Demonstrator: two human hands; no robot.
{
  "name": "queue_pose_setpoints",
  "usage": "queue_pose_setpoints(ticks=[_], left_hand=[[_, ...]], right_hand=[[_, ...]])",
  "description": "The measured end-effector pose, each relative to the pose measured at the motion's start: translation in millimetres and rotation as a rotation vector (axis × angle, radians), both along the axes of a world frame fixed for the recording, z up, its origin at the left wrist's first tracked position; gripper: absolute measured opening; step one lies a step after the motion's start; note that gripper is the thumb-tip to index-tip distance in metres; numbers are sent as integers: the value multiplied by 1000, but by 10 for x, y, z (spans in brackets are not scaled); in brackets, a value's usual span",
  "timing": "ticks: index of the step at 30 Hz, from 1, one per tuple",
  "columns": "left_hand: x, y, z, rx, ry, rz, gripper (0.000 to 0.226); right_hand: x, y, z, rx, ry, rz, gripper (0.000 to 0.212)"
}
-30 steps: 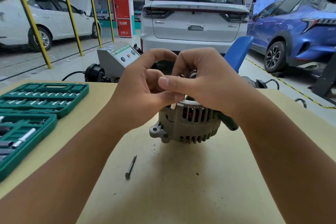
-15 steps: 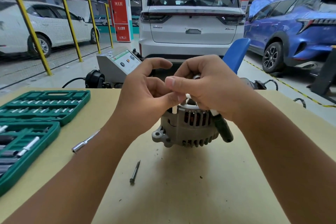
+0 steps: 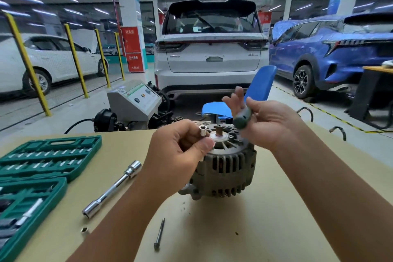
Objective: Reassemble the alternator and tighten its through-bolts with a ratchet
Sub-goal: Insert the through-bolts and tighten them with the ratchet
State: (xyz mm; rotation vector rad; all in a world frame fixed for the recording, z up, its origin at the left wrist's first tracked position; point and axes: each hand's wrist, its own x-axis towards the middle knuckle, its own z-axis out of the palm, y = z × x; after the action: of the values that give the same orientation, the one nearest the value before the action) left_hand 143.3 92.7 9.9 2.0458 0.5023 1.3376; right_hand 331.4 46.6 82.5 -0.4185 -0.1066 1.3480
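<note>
Both hands have come apart since a moment ago, when they were bunched together over the alternator [image 3: 225, 168]. Now my left hand [image 3: 180, 151] pinches a small socket [image 3: 202, 132] between thumb and fingertips, just beside the rotor shaft, while my right hand [image 3: 268, 123] grips the green-handled ratchet [image 3: 241, 118], outer fingers splayed upward. I judge the socket has yet to go on the ratchet. The alternator stands on the table [image 3: 276, 229] under my hands. A loose through-bolt [image 3: 159, 234] lies nearer me; an extension bar [image 3: 112, 189] rests by the socket case [image 3: 42, 155].
</note>
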Motion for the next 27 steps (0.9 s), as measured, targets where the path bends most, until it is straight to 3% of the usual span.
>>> queue_pose_setpoints(ticks=[5, 9, 13, 18, 27], left_hand=[[41, 26, -9, -22, -33, 41, 33], [34, 14, 13, -54, -18, 8, 20], [4, 17, 17, -50, 19, -44, 5], [21, 5, 10, -38, -1, -85, 7], [3, 13, 10, -32, 14, -138, 14]], right_hand=[[14, -117, -1, 26, -767, 312, 31], [-73, -175, 26, 37, -1280, 253, 39], [-155, -249, 68, 53, -1434, 311, 46], [-172, -309, 71, 29, -1519, 344, 34], [-189, -256, 239, -59, -1656, 511, 35]])
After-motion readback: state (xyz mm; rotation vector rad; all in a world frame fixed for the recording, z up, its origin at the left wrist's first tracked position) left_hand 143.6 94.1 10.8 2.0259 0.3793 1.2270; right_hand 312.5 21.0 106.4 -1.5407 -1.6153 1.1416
